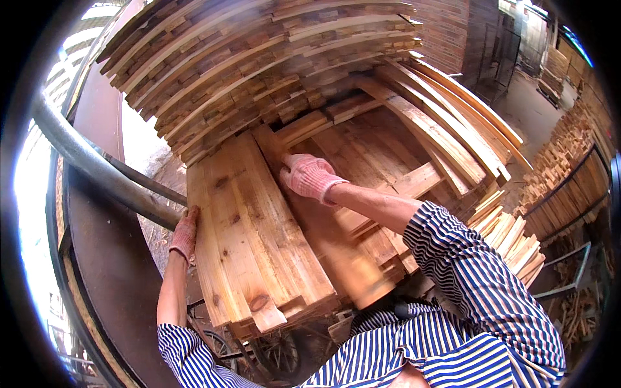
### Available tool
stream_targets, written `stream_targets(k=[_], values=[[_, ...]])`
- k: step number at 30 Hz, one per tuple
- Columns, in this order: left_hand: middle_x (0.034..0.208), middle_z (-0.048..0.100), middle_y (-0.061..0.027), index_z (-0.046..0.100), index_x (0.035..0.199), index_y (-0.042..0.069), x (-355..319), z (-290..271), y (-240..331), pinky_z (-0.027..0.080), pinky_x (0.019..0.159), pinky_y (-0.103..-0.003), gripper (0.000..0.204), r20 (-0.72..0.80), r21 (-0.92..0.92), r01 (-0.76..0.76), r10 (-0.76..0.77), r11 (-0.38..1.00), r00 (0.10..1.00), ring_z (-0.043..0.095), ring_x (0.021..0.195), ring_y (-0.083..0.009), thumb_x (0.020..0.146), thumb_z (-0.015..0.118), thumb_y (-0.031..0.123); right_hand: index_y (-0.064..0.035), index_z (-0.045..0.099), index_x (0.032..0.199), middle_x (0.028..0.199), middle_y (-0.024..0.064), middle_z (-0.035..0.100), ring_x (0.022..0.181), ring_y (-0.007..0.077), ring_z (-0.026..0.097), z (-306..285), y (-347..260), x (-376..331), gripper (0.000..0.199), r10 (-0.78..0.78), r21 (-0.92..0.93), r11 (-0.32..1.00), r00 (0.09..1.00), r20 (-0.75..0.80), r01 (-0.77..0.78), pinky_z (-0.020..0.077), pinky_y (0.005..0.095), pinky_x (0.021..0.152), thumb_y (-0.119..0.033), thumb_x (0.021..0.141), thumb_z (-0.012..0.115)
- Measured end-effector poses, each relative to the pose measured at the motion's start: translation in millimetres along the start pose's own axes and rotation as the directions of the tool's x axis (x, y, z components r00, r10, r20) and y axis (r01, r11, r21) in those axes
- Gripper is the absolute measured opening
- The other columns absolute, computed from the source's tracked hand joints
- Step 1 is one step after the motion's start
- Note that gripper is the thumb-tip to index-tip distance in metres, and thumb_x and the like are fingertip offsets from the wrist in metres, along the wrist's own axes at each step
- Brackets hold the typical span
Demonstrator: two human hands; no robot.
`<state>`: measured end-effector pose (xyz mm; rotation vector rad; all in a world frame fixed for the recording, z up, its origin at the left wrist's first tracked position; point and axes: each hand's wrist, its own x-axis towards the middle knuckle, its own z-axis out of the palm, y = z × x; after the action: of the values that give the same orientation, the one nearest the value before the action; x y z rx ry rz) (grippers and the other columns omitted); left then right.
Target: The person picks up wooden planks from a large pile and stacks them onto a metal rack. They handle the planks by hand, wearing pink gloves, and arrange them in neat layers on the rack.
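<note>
My right hand [310,178], in a pink knit glove, is closed on a long wooden board [333,242]. Motion smears the board's near end. It lies at a slant beside a layer of knotty planks [236,220] laid side by side on a stack. My left hand [185,234], also gloved, rests along the left edge of these planks with its fingers stretched out and held against the side. Part of its palm is hidden.
A tall stack of boards [259,71] in crosswise layers rises at the far side. Loose long strips [446,123] lie at the right. A thick metal pipe [107,161] slants in from the left. A spoked wheel [278,352] shows below the planks; wood piles [569,161] stand farther right.
</note>
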<state>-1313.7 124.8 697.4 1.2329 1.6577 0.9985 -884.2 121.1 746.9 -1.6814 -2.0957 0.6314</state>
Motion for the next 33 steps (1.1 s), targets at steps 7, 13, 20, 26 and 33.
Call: stream_targets(k=[7,13,20,26,33], values=[[0.134,0.061,-0.0209,0.051,0.141,0.000,-5,14,2,0.042,0.104,-0.036,0.067,-0.058,0.283,-0.096,0.117,0.954,0.991,0.057,0.123,-0.0265,0.099,0.052,0.052,-0.0082,0.041,0.146,0.130,0.0316,0.060,0.122,0.0427,0.058,31,27,12,0.062,-0.119,0.172,0.977,0.991,-0.056,0.127,0.0459,0.0463,0.101,-0.046,0.097,0.045],[0.139,0.055,-0.0267,0.050,0.140,0.001,-3,-9,-2,0.041,0.106,-0.041,0.051,0.093,0.477,-0.225,0.205,0.850,0.974,0.052,0.128,-0.0412,0.105,0.044,0.038,-0.0056,0.029,0.152,0.128,0.0307,0.061,0.121,0.0437,0.058,36,14,27,0.071,-0.073,0.198,0.978,0.997,-0.002,0.072,0.0457,0.0461,0.101,-0.048,0.096,0.045],[0.140,0.057,-0.0185,0.049,0.144,-0.002,6,15,-10,0.039,0.109,-0.035,0.062,0.105,0.256,-0.234,0.213,0.938,0.971,0.053,0.126,-0.0260,0.105,0.047,0.046,0.0010,0.035,0.147,0.131,0.0311,0.059,0.116,0.0419,0.063,15,37,18,0.068,-0.094,0.042,0.995,0.996,0.012,0.093,0.0490,0.0527,0.096,-0.047,0.099,0.039],[0.142,0.056,-0.0110,0.051,0.144,0.002,30,-12,-19,0.041,0.108,-0.033,0.057,0.027,0.083,-0.084,0.082,0.993,0.996,0.053,0.125,-0.0211,0.104,0.052,0.042,-0.0121,0.067,0.117,0.117,0.0177,0.065,0.107,0.0264,0.061,-86,177,21,0.033,-0.092,-0.755,0.449,0.816,-0.571,-0.478,0.0515,0.0523,0.080,-0.028,0.089,0.066],[0.137,0.058,-0.0122,0.051,0.143,0.000,-11,-30,-17,0.044,0.104,-0.034,0.062,-0.003,0.107,-0.007,0.007,0.994,1.000,0.057,0.121,-0.0226,0.103,0.051,0.048,-0.0239,0.043,0.146,0.133,0.0184,0.056,0.118,0.0426,0.061,-141,162,-25,0.065,0.441,-0.476,0.751,0.884,-0.155,-0.458,0.0567,0.0554,0.086,-0.036,0.089,0.071]])
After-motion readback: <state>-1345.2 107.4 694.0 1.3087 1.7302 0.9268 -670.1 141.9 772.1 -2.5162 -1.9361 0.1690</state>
